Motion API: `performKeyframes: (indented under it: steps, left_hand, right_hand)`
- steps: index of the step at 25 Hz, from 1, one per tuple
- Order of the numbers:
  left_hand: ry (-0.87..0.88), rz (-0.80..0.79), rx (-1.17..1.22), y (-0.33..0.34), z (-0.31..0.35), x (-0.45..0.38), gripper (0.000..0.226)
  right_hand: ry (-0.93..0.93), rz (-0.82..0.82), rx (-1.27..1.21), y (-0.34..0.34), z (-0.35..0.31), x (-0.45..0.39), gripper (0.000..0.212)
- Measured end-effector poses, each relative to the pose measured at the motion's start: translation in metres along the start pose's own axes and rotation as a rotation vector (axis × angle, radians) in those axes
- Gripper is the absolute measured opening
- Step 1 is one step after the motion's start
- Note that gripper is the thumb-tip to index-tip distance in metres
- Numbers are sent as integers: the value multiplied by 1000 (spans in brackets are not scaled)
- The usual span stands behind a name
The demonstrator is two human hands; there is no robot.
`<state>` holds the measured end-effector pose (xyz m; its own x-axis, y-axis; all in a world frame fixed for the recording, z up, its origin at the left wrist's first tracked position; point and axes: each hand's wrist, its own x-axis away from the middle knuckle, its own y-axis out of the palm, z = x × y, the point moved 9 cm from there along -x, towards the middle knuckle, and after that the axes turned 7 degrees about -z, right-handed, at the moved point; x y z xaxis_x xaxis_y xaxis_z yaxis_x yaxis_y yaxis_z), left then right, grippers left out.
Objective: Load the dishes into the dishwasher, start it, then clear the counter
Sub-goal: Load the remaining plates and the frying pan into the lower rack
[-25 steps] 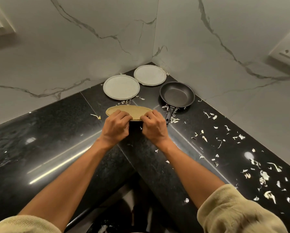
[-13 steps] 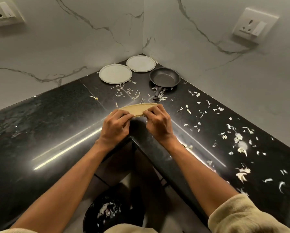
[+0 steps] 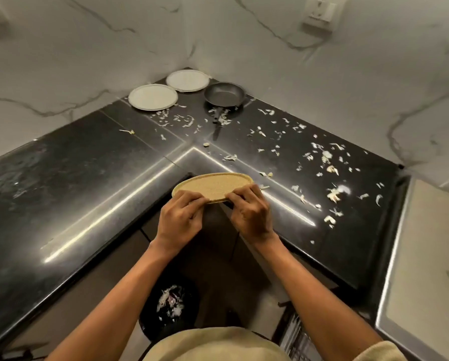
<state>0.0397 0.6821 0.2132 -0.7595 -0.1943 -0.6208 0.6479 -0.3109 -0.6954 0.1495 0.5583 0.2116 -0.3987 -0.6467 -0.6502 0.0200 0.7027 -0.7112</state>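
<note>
A tan oval plate (image 3: 213,185) is held level over the inner corner of the black counter (image 3: 75,178), just past its edge. My left hand (image 3: 179,220) grips its near rim on the left and my right hand (image 3: 250,212) grips it on the right. Two round white plates (image 3: 153,96) (image 3: 187,80) lie in the far corner. Beside them sits a small dark frying pan (image 3: 223,94), handle pointing toward me. Pale food scraps (image 3: 330,194) are strewn over the right wing of the counter and around the pan handle.
A black bin (image 3: 170,307) with scraps inside stands on the floor below my arms. A wire rack (image 3: 296,337) shows at the bottom right. A pale surface (image 3: 426,269) adjoins the counter on the right. Marble walls carry a socket (image 3: 319,11).
The tan plate has been drawn from near the white plates back toward me, past the counter's inner edge. The view has pulled back, and the bin now shows below.
</note>
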Motion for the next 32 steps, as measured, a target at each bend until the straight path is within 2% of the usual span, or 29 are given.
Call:
performKeyframes:
  steps: [7, 15, 23, 32]
  left_hand:
    - [150, -90, 149, -20, 57, 87, 22]
    - [340, -293, 295, -19, 139, 188, 10]
    - [455, -362, 480, -10, 262, 274, 14]
    - [519, -431, 528, -6, 434, 405, 8]
  right_hand:
    - [180, -9, 99, -47, -73, 110, 31]
    - [404, -66, 239, -104, -147, 246, 21]
    - [612, -49, 340, -191, -198, 387, 28]
    - [684, -26, 420, -317, -254, 562, 27]
